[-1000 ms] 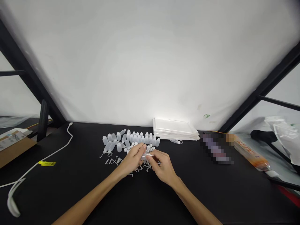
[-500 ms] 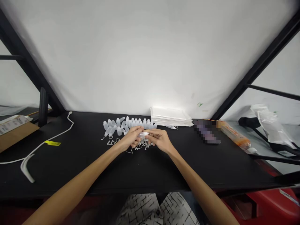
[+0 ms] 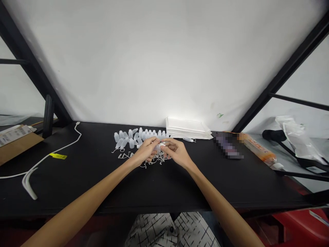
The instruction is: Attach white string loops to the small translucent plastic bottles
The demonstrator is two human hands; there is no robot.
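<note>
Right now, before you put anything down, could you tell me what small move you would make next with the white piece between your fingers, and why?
I would probably lift the small white piece slightly, pinched between the left hand and right hand, because the tangle of thin white plastic strips lies right beneath it and the small plastic bottles crowd close behind.

A stack of white trays (image 3: 189, 132) is placed at the back of the black tabletop (image 3: 231, 185), and a pixelated item (image 3: 227, 146) and a printed orange tube (image 3: 258, 151) are laid to its right. A white cable (image 3: 67, 146) is run across the left side, with a yellow tag (image 3: 58, 156) just beside it and a cardboard box (image 3: 17, 145) beyond. A crumpled plastic bag (image 3: 295, 137) is seen past the table's right end, and a red object (image 3: 300, 223) is seen below.
</note>
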